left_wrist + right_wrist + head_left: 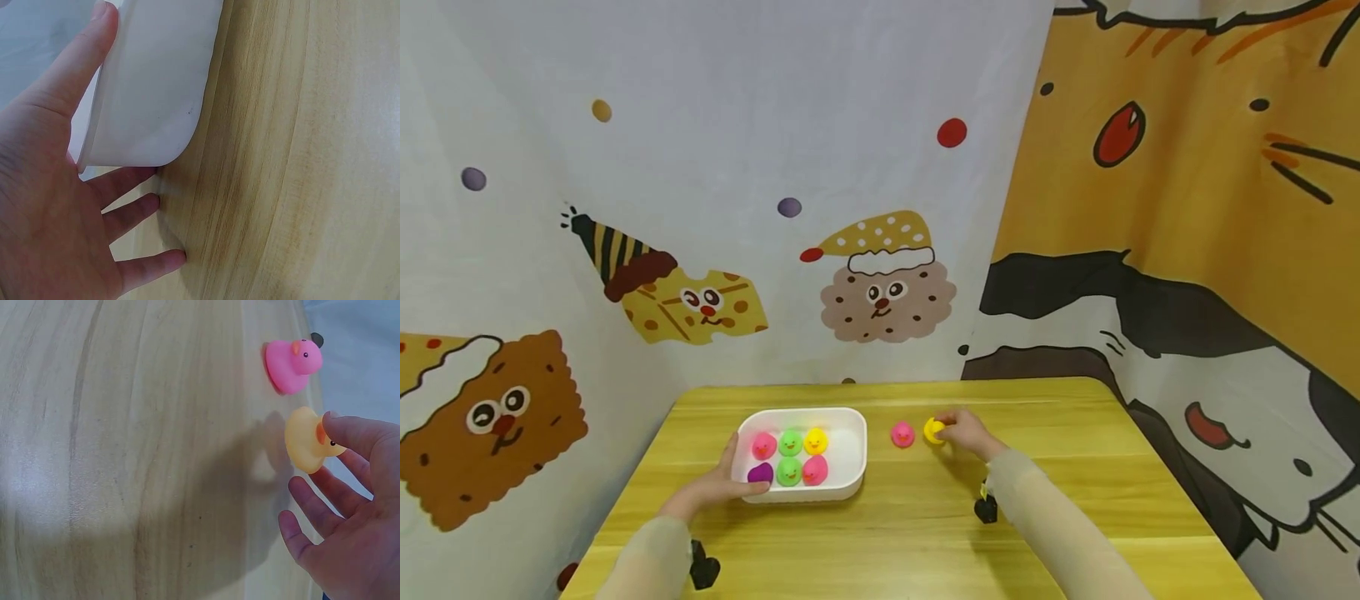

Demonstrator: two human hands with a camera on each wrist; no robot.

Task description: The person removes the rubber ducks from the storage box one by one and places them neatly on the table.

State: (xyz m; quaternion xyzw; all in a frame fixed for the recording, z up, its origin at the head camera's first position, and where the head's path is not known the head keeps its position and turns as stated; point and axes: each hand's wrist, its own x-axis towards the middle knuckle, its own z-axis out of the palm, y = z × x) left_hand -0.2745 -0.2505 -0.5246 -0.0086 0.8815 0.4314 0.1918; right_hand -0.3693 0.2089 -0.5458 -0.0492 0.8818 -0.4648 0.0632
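My left hand (718,483) holds the near left corner of a white plastic box (853,450). In the left wrist view the thumb lies over the rim and the other fingers spread along the end wall of the box (147,94). My right hand (967,432) pinches a yellow rubber duck (933,430) between thumb and fingers. The right wrist view shows this duck (303,440) close over the table, tilted, with its beak by the thumb. Left of it sits a pink rubber duck (902,433) on the table.
Inside the box, at its left and middle, are pink (763,445), green (791,442), yellow (816,441) and purple (760,473) ducks. The wooden table (910,542) meets a cartoon-printed curtain (880,108) at the back.
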